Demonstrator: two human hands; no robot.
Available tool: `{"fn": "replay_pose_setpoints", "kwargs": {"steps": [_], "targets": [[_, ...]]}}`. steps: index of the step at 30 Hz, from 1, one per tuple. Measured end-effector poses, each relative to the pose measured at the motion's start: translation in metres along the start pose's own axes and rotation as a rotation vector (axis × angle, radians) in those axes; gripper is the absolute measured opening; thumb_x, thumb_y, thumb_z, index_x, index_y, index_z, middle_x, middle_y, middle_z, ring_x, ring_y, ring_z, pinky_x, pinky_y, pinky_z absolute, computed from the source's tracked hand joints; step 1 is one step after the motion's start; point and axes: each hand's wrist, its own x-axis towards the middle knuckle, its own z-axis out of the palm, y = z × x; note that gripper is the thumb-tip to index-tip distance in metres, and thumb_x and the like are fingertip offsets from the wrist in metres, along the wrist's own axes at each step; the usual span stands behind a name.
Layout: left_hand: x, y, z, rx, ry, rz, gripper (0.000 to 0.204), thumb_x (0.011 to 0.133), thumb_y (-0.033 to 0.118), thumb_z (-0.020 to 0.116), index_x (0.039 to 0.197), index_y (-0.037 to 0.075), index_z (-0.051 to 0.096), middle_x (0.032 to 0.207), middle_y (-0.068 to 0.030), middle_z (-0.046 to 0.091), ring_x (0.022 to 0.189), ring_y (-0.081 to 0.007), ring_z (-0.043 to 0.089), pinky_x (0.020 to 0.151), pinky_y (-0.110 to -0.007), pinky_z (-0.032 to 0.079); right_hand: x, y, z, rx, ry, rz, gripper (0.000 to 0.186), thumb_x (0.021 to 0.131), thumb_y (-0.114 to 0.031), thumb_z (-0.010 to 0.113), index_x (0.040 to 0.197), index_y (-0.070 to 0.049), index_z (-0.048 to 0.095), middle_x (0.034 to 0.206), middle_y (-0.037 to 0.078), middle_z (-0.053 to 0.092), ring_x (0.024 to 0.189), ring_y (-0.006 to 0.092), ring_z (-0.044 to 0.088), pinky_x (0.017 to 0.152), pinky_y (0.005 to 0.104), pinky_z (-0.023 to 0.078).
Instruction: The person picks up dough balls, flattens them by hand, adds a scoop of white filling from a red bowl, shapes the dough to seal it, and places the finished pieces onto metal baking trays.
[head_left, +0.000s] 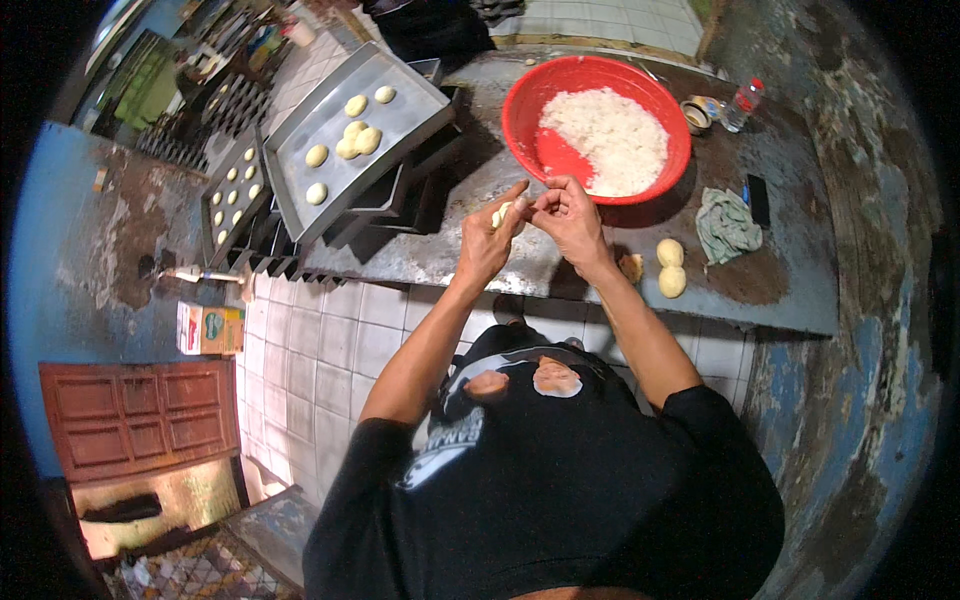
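Note:
Above the table's near edge, my left hand (pixel 485 240) is closed around a small piece of pale yellow dough (pixel 501 213), partly hidden by the fingers. My right hand (pixel 573 225) is close beside it, thumb and fingertips pinched together; what they hold, if anything, is too small to make out. Just beyond my hands stands a red basin (pixel 520 115) with a white, crumbly mass (pixel 615 135) in it. To the right of my right hand, two dough balls (pixel 670 253) touch each other on the table.
At the left, a metal tray (pixel 400 165) of round dough pieces leans on stacked dark trays, next to another filled tray (pixel 232 195). A crumpled cloth (pixel 728 226), dark phone (pixel 758 201), plastic bottle (pixel 741 106) and small tin (pixel 695 116) occupy the table's right side.

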Motion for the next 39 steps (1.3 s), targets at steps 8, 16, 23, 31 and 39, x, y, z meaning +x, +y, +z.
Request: {"fn": "replay_pose_setpoints", "kwargs": {"steps": [8, 16, 23, 31, 39], "targets": [[-0.022, 0.026, -0.053, 0.483, -0.215, -0.021, 0.045, 0.090, 0.028, 0.074, 0.128, 0.005, 0.065, 0.108, -0.0169, 0.072, 0.095, -0.0277, 0.070, 0.082, -0.037, 0.053, 0.010, -0.052, 0.048, -0.593, -0.465, -0.301, 0.053, 0.087, -0.004, 0.071, 0.134, 0.002, 0.048, 0.097, 0.009, 0.071, 0.093, 0.0167, 0.068, 0.081, 0.0304, 0.056], [-0.024, 0.005, -0.089, 0.167, 0.045, -0.049, 0.052, 0.096, 0.038, 0.065, 0.142, 0.016, 0.056, 0.092, -0.0115, 0.068, 0.079, -0.0186, 0.064, 0.074, -0.033, 0.051, 0.049, -0.042, 0.070, -0.027, -0.555, 0.155, 0.055, 0.087, -0.001, 0.072, 0.137, 0.000, 0.047, 0.107, 0.009, 0.068, 0.098, 0.0141, 0.066, 0.087, 0.0298, 0.054], [-0.007, -0.012, -0.169, -0.172, 0.033, -0.130, 0.047, 0.101, 0.034, 0.058, 0.135, 0.002, 0.061, 0.116, -0.0084, 0.070, 0.101, -0.0158, 0.064, 0.091, -0.032, 0.049, 0.073, -0.051, 0.184, -0.452, -0.372, -0.304, 0.037, 0.082, -0.006, 0.075, 0.117, 0.000, 0.062, 0.110, 0.016, 0.069, 0.095, 0.0307, 0.070, 0.083, 0.0381, 0.056], [0.033, -0.049, -0.300, -0.622, 0.184, 0.058, 0.067, 0.104, 0.056, 0.036, 0.150, 0.008, 0.041, 0.160, -0.0121, 0.033, 0.151, -0.0244, 0.020, 0.119, -0.037, 0.021, 0.110, 0.036, 0.340, -0.260, -0.255, 0.006, 0.038, 0.099, -0.029, 0.064, 0.121, 0.001, 0.057, 0.116, 0.010, 0.062, 0.107, 0.0207, 0.060, 0.092, 0.0365, 0.050], [0.071, -0.090, -0.451, -0.744, 0.518, -0.053, 0.061, 0.103, 0.031, 0.056, 0.154, 0.006, 0.034, 0.149, -0.0133, 0.047, 0.124, -0.0185, 0.053, 0.098, -0.031, 0.049, 0.270, 0.060, 0.480, -0.317, -0.674, 0.582, 0.035, 0.102, -0.038, 0.056, 0.116, -0.006, 0.062, 0.102, 0.001, 0.067, 0.085, 0.0094, 0.064, 0.075, 0.0271, 0.052]]}}
